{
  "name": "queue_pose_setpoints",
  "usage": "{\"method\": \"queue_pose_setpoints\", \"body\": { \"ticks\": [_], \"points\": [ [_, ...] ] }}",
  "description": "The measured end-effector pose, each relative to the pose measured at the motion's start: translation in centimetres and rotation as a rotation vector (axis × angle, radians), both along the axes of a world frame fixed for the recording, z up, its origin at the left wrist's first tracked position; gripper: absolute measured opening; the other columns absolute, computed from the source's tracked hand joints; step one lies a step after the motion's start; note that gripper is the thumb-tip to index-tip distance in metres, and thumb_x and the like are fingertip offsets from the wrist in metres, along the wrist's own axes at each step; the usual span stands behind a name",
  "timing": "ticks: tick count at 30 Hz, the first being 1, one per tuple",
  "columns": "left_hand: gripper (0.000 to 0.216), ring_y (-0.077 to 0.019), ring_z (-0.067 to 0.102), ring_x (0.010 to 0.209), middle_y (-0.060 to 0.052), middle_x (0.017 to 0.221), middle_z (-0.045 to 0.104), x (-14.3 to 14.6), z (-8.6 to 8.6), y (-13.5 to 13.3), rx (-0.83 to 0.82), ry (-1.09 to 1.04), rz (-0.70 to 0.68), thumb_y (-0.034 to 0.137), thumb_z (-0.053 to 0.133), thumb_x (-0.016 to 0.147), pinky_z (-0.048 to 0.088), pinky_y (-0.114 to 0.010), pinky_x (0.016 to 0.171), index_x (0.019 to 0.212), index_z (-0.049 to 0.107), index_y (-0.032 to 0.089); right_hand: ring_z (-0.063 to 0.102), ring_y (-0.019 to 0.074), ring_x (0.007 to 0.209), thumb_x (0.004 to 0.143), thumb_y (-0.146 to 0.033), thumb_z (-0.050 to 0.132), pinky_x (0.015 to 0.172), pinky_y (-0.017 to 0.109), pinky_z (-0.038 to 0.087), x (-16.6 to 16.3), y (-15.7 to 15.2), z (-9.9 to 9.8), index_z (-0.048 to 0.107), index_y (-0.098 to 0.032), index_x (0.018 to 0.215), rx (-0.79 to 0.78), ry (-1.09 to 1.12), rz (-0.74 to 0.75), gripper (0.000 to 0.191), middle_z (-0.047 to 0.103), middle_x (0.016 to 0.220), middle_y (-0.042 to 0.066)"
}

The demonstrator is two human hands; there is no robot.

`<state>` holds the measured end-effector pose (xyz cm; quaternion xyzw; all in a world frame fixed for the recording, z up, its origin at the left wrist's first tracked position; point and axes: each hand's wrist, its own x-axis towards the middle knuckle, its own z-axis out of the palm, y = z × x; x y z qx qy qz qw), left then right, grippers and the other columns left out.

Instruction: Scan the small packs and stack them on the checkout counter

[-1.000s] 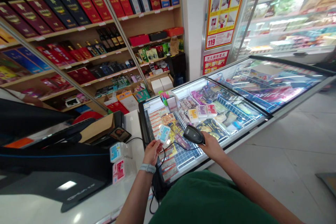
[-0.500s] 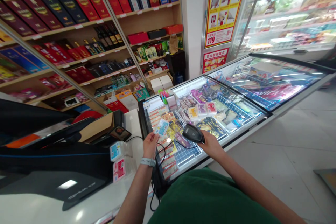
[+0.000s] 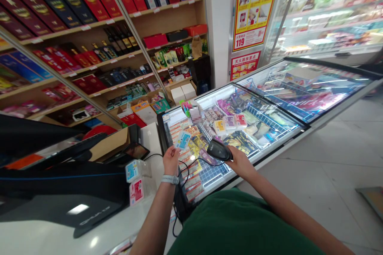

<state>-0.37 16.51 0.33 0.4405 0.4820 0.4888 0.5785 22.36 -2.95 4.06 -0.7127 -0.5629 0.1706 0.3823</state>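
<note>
My left hand (image 3: pixel 170 161), with a pale watch on its wrist, pinches the near edge of a small clear plastic box with a blue label (image 3: pixel 183 140) above the freezer's glass top. My right hand (image 3: pixel 239 161) is wrapped round a black barcode scanner (image 3: pixel 219 150), whose head points left toward the box. A black cable (image 3: pixel 203 160) runs from the scanner past my left wrist. Beyond the scanner, similar boxes with a yellow label (image 3: pixel 219 126), a purple label (image 3: pixel 230 122) and a red label (image 3: pixel 240 120) sit on the glass.
The glass-topped chest freezer (image 3: pixel 271 158) stretches away to the right. On the white counter (image 3: pixel 151 137) at left are a blue-labelled box (image 3: pixel 132 171), a red-labelled box (image 3: pixel 137 192) and a dark checkout machine (image 3: pixel 98 203). Shelves of boxed bottles (image 3: pixel 106 20) stand behind.
The view has shifted slightly. Both hands keep their holds, and the blue-labelled box and scanner have barely moved.
</note>
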Motion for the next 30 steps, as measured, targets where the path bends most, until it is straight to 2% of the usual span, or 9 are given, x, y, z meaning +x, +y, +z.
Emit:
{"method": "queue_pose_setpoints", "body": {
  "ticks": [11,30],
  "points": [
    [0.032,-0.0138,0.064,0.074,-0.002,0.079,0.07,0.49,0.4,-0.22,0.004,0.004,0.013,0.03,0.073,0.063,0.049,-0.028,0.074,0.09,0.064,0.016,0.062,0.0239,0.094,0.074,-0.013,0.056,0.082,0.033,0.047,-0.03,-0.05,0.04,0.057,-0.018,0.105,-0.05,-0.012,-0.03,0.031,0.066,0.1,0.008],
    [0.022,-0.016,0.067,0.084,-0.003,0.083,0.072,0.65,0.28,-0.19,0.021,-0.032,0.028,0.02,0.069,0.068,0.051,-0.031,0.085,0.089,0.066,0.016,0.062,0.0244,0.095,0.072,-0.011,0.056,0.082,0.034,0.046,-0.04,0.03,0.16,0.057,-0.017,0.103,-0.082,-0.044,-0.037,0.031,0.066,0.098,0.008]
  ]
}}
